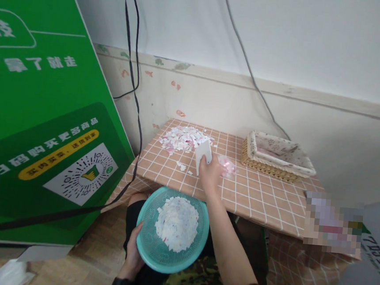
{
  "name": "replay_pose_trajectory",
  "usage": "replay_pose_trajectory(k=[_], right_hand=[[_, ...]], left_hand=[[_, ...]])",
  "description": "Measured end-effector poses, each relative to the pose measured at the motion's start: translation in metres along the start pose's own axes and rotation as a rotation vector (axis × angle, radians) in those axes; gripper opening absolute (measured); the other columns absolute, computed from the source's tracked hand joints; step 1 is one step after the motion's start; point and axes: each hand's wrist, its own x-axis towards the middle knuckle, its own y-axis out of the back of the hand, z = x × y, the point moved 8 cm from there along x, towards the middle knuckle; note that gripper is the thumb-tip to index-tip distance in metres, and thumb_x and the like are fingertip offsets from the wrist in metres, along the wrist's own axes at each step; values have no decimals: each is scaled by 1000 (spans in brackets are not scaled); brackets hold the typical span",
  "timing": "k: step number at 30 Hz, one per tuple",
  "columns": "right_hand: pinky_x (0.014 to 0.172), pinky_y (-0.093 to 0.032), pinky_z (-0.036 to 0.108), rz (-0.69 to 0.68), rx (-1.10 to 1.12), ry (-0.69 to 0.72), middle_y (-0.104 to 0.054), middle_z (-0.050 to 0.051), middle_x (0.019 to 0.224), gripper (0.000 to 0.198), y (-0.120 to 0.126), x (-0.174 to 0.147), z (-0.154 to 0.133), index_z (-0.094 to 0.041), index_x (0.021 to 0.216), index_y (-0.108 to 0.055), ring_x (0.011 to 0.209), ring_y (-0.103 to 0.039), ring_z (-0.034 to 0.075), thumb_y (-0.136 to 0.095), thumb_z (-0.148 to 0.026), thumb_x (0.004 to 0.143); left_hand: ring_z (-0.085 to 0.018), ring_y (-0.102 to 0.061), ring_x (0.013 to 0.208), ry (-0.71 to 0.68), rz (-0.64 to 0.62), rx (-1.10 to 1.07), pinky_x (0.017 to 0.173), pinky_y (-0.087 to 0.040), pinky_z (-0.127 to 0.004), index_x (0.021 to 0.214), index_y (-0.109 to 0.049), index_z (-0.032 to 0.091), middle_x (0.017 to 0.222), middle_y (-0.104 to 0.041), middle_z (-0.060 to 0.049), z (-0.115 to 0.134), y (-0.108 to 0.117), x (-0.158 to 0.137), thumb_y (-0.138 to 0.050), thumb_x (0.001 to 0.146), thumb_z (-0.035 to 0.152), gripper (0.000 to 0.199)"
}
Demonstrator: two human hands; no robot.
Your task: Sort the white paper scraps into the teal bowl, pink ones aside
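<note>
My left hand [135,246] grips the left rim of a round turquoise plastic basket [145,250], which rests on my lap just below the table edge. Inside it lies a heap of small white paper pieces [176,223]. Over the table, my right hand [210,170] is closed on a flat white card [202,154], held upright on its edge. Just beyond the card spreads a pile of white and pink paper pieces [182,138]. A few loose pieces [181,165] lie left of the card. Clear crumpled plastic with pink in it [227,167] sits right of my right hand.
A cloth-lined wicker basket [276,165] stands at the back right of the checked tablecloth [255,190]. Black cables [138,124] hang on the left before a green cabinet [47,103]. A grey cable [249,68] runs down the wall. A blurred-out item [332,221] lies at the right end.
</note>
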Motion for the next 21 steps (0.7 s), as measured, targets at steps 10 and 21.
replay_pose_trajectory(k=[10, 21], right_hand=[[67, -40, 34, 4, -54, -33, -67, 15, 85, 33, 21, -4, 12, -11, 103, -61, 74, -60, 26, -41, -26, 82], [71, -42, 30, -226, -83, 327, -71, 7, 88, 28, 40, 77, 11, -19, 99, -70, 78, -63, 22, -55, -28, 77]], left_hand=[[-23, -68, 70, -28, -13, 1, 78, -51, -36, 74, -72, 16, 71, -74, -4, 5, -5, -6, -67, 64, 24, 14], [-24, -68, 70, -19, -20, 3, 77, -51, -37, 76, -72, 16, 71, -74, -5, 3, -1, -3, -68, 64, 27, 17]])
